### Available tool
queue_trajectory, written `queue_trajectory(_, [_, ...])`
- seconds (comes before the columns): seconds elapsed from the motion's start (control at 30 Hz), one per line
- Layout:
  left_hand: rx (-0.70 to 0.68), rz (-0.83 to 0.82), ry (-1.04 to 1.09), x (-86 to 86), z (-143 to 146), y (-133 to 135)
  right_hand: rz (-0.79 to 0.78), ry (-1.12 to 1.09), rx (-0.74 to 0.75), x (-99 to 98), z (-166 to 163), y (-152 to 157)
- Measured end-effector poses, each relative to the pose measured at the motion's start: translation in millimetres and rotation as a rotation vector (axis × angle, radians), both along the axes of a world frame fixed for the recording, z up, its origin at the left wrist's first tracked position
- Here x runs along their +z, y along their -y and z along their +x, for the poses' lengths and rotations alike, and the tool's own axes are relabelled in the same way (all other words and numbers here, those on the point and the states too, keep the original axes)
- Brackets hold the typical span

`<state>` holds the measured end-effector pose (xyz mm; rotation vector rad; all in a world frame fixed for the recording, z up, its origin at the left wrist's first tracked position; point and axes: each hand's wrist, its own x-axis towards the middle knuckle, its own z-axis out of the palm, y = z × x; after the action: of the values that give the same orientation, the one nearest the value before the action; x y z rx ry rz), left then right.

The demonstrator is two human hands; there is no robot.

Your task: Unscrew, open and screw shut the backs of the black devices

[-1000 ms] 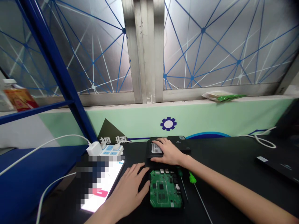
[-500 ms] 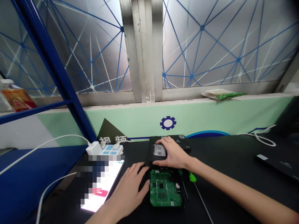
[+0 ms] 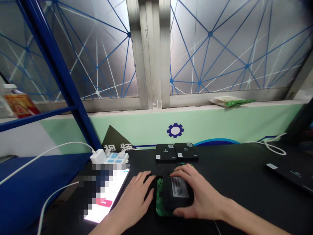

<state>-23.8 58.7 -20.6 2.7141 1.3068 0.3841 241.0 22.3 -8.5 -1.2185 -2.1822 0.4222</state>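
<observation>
My right hand [image 3: 199, 195] grips a black plastic cover [image 3: 168, 192] with a white printed label [image 3: 180, 187], thumb on the near edge and fingers on the far edge. The cover is over a green circuit board [image 3: 160, 207], hiding most of it; only the board's left and lower-left edge shows. Whether the cover touches the board I cannot tell. My left hand [image 3: 137, 194] lies on the black table just left of the board, fingers spread and holding nothing.
Two flat black boxes [image 3: 166, 153] [image 3: 186, 151] lie side by side at the table's back. A lit phone [image 3: 107, 199] and a white power strip [image 3: 117, 158] are on the left. Another black device [image 3: 290, 176] lies at the right. White cables cross the left side.
My right hand has brought the black cover from the back of the table toward me and over the circuit board. The screwdrivers are now mostly hidden. My left hand has barely moved.
</observation>
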Motion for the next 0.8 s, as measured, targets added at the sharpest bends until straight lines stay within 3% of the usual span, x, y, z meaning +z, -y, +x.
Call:
queue_trajectory(0.43, [0.006,0.021,0.005,0.1,-1,0,-0.035,0.022,-0.029,-18.8,-12,10])
queue_trajectory(0.8, [0.001,0.031,-0.011,-1.2,-1,1,-0.018,0.023,-0.033,-12.5,-17,6])
